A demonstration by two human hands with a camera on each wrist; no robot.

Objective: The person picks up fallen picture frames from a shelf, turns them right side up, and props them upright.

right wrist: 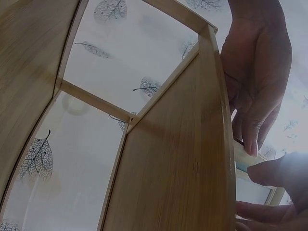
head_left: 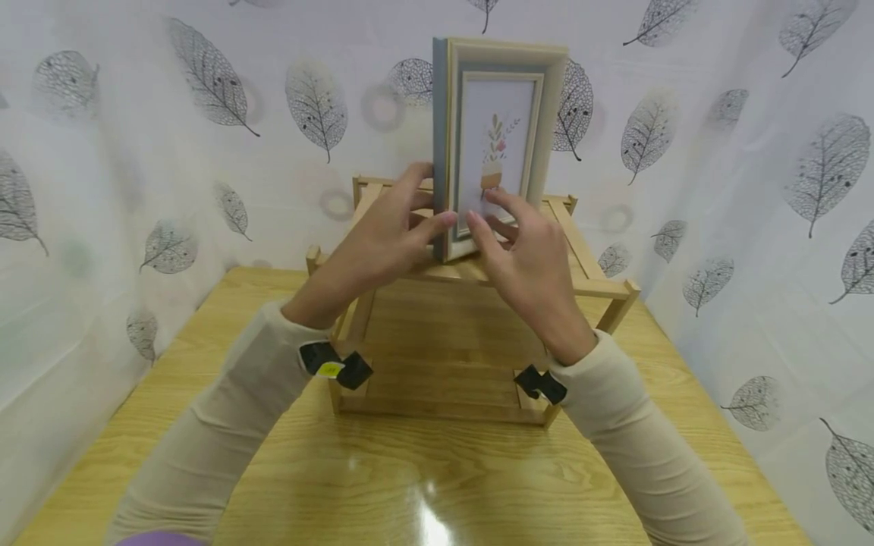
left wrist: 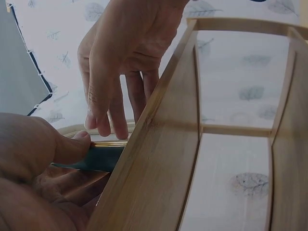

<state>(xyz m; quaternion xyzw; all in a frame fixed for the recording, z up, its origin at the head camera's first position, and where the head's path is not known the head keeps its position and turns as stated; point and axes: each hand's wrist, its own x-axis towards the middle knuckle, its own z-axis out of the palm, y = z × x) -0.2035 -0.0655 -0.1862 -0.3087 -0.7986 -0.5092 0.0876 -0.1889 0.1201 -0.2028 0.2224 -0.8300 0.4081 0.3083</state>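
Note:
A picture frame (head_left: 501, 98), cream in front with a grey-blue side, stands upright on the upper board of a wooden two-tier rack (head_left: 587, 287). It shows a potted plant print and is turned slightly. My left hand (head_left: 389, 239) grips its lower left side, thumb at the front edge; in the left wrist view the thumb lies on the gold-trimmed edge (left wrist: 101, 156), with fingers beyond. My right hand (head_left: 532, 258) is at the lower front, its bent fingers spread and fingertips at the picture. The frame's base is partly hidden by the hands.
The rack's lower board (head_left: 437, 364) sits near the wooden tabletop (head_left: 382, 485). Leaf-patterned white curtains (head_left: 724, 189) hang behind and on both sides. Each wrist wears a black device strapped over a beige sleeve (head_left: 225, 409).

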